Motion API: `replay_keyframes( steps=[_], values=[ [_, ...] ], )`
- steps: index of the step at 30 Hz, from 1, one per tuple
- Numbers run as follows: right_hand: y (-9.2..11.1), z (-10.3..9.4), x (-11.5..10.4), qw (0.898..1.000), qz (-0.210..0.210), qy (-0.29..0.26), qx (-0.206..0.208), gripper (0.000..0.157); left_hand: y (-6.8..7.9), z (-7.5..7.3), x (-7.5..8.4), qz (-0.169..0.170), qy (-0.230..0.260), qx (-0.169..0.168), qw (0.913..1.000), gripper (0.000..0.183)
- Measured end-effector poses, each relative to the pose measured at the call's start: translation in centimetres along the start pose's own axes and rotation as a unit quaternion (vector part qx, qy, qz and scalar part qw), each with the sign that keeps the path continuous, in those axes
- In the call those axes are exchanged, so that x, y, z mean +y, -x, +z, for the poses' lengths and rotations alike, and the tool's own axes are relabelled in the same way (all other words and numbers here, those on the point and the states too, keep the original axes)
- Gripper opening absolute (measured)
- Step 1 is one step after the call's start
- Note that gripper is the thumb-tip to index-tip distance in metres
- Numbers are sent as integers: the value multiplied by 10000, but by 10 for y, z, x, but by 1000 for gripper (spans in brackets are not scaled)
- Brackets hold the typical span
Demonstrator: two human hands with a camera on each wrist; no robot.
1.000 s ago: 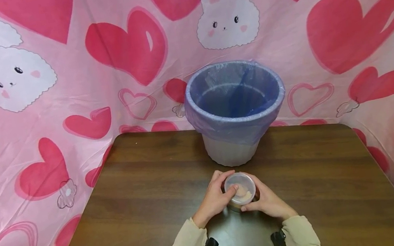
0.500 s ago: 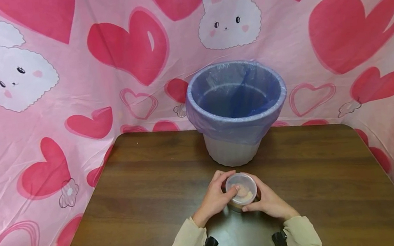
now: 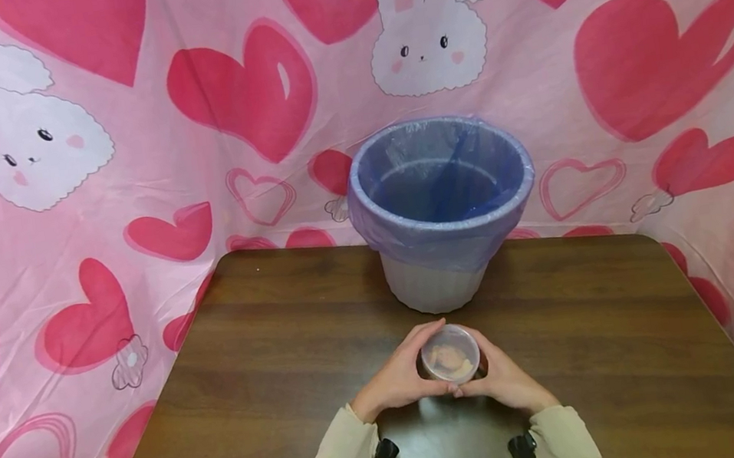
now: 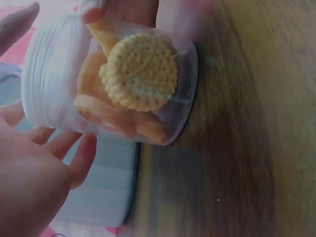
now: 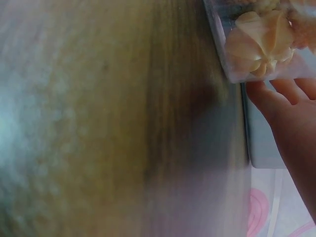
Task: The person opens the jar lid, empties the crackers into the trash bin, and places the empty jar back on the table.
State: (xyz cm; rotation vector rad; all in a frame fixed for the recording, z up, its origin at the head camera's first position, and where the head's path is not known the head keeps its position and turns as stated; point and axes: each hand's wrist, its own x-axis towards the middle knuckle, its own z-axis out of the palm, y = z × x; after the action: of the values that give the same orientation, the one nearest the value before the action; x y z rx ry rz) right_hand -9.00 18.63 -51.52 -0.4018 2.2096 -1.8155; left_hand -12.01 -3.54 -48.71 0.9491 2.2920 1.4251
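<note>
A clear plastic jar of cookies stands between my hands, its round translucent lid facing up. Through its wall the left wrist view shows a round embossed biscuit among other cookies; a swirl-shaped cookie appears in the right wrist view. My left hand curves round the jar's left side at lid height, fingers on the far side and thumb on the near side. My right hand grips the jar from the right. Both thumbs come together at the near edge. The jar's base is close to the tabletop.
Behind the jar stands a white waste bin with a blue bag liner folded over its rim. The brown wooden table ends at a pink curtain printed with hearts and rabbits, hung on the back and both sides.
My left thumb has come off the top of the lid and moved down to the near edge, beside the right thumb. The right hand and jar have stayed nearly in place.
</note>
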Motion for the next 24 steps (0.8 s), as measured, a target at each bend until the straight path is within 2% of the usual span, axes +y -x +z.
replay_keyframes(
  steps=[4, 14, 24],
  values=[
    [1, 0, 0, 10000, -8, 1, -8, 93, 1, -1, -1, 67, -35, -56, 10000, 92],
    [1, 1, 1, 10000, -45, 9, 40, 95, 1, 1, 2, -36, 22, 120, 9999, 90],
    [2, 1, 2, 9999, -107, -34, 27, 94, 3, 3, 4, 130, -62, 261, 9996, 90]
  ],
)
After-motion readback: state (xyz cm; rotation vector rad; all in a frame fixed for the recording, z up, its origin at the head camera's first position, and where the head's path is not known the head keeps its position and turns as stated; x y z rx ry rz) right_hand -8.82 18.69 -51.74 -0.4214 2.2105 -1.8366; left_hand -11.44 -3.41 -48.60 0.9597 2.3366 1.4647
